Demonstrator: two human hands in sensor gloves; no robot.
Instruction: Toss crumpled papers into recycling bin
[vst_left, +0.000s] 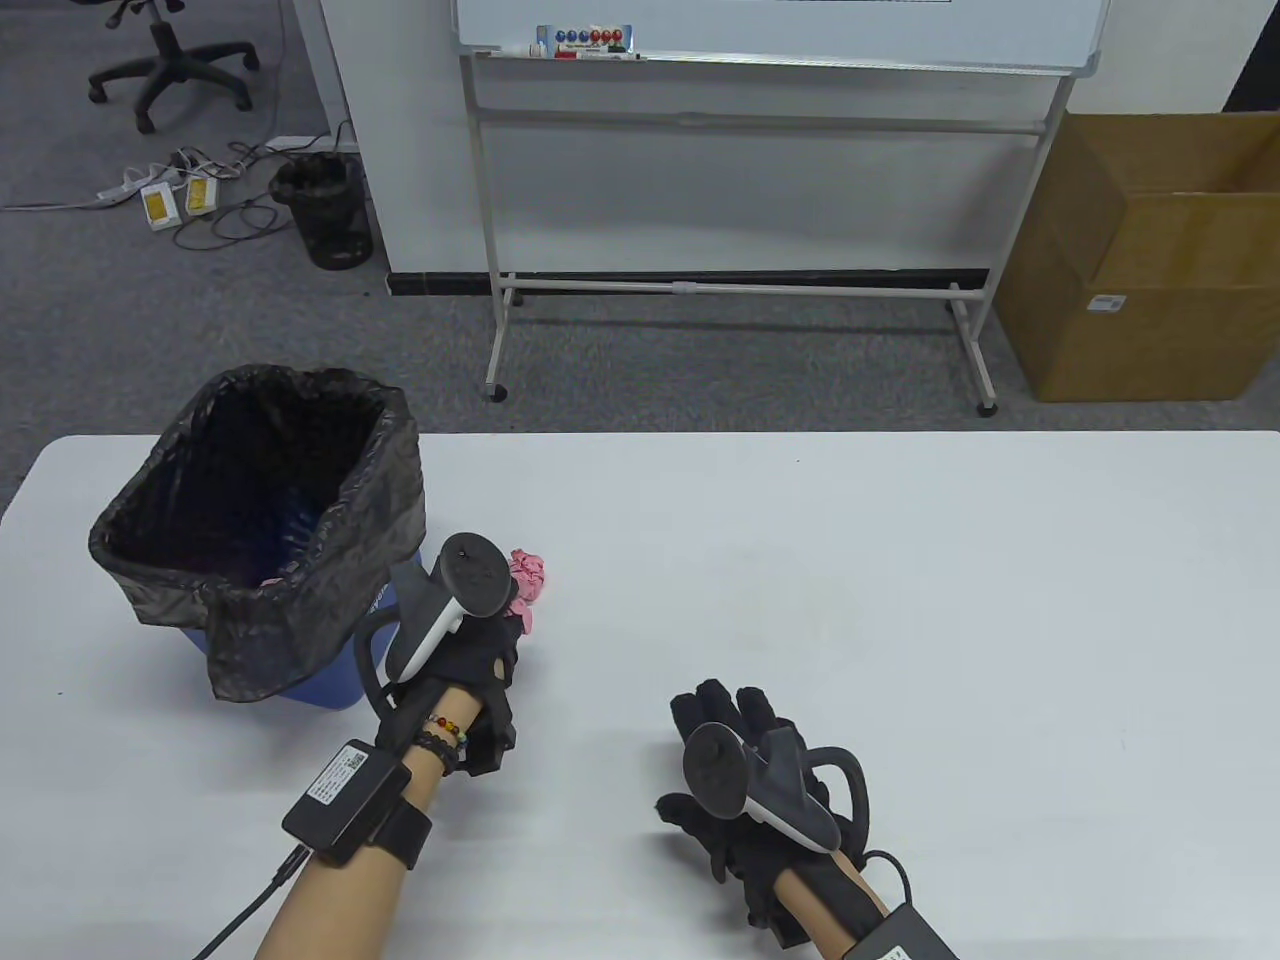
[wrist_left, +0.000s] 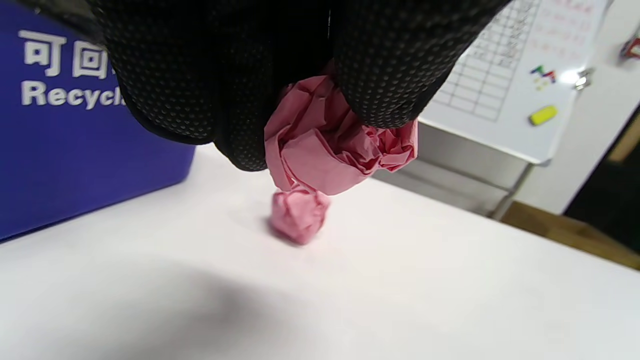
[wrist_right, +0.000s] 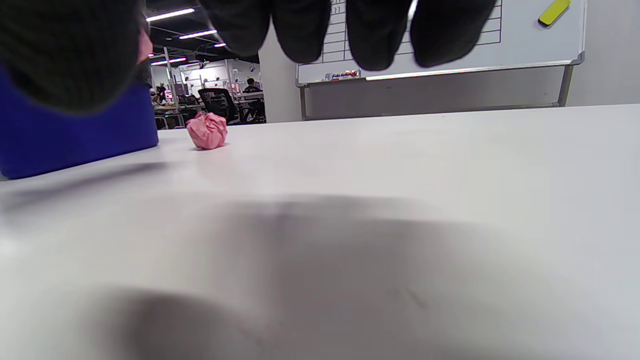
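While the bin (vst_left: 262, 540) is standing at the left of the tabletop (vst_left: 850, 600), blue-sided, marked for recycling and lined with a black bag folded over its rim, it is looking like the one steady thing here: broad, open at the top, and probably hard to tip with anything as light as paper.

The left hand (vst_left: 470, 640) is hovering just beside the bin, its fingers (wrist_left: 390, 65) pinching a pink paper ball (wrist_left: 330, 145) above the tabletop. The ball is looking soft and nearly weightless; it is creasing and bulging out below the fingertips, so I would judge it will squash rather than slip, and any loose fold is giving enough to hold. Being so light, it will likely drift if thrown from far off, so a drop from over the rim seems safer.

The right hand (vst_left: 745, 790) is resting low near the front edge of the tabletop, holding nothing, fingers loosely spread and curled downward.

A second, smaller pink ball (wrist_left: 299, 216) is lying on the tabletop near the bin's blue wall, tightly crumpled and roundish. It should lift with a light pinch from above across its middle.
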